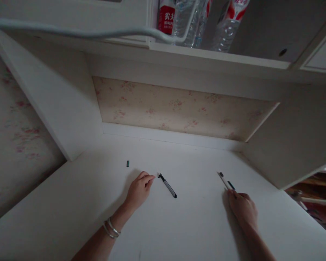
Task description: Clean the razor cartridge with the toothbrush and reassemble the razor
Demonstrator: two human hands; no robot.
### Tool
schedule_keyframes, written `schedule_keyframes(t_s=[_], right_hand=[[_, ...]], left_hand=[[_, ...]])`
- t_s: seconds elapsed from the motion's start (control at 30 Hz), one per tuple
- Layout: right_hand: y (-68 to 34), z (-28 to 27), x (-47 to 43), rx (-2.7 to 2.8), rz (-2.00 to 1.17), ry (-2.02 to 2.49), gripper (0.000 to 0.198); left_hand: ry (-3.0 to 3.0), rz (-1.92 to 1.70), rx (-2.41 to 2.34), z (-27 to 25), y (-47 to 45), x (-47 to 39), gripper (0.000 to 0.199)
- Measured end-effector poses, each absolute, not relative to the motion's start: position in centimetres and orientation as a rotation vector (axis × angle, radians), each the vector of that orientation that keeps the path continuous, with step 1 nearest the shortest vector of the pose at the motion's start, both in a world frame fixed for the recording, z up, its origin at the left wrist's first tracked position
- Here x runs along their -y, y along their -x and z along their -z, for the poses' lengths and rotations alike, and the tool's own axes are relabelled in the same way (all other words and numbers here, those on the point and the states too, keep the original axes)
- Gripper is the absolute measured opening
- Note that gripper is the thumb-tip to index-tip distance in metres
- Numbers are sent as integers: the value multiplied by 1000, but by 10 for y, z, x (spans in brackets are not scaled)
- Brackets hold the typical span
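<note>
On the white desktop lies a razor-like tool (pixel 169 188) with a grey and black handle and a small pale head. My left hand (pixel 138 190) is closed in a pinch, its fingertips right beside that head; whether they hold something small I cannot make out. To the right, my right hand (pixel 243 208) is closed on the lower end of a slim white stick (pixel 225 181) with a dark tip, which points away from me. A short dark green piece (pixel 230 185) shows beside this stick, just ahead of the fingers. Another small dark green piece (pixel 128 164) lies beyond my left hand.
Overhead, a shelf (pixel 220 58) holds several clear plastic bottles (pixel 225 34) with red labels. A pale curved bar (pixel 97 34) crosses in front of it. Side panels (pixel 51 87) bound the desk left and right. Other items (pixel 315 192) show past its right edge.
</note>
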State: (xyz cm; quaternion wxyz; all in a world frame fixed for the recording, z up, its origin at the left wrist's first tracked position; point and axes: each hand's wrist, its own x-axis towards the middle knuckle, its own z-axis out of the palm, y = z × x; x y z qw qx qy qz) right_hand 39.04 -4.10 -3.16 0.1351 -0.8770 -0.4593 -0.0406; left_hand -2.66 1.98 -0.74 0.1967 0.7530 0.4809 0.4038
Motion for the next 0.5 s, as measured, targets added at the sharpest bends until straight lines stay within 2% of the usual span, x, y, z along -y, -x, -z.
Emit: schedule_keyframes(t_s=[0.3,0.5], right_hand=[[-397,35,42,1286,62,2506,56],[-395,30,42,1135,45,2435,56]], left_hand=[[-2115,-961,-1628,4,89,-47,26],[-2213,-663,-1812,10,154,-96,47]])
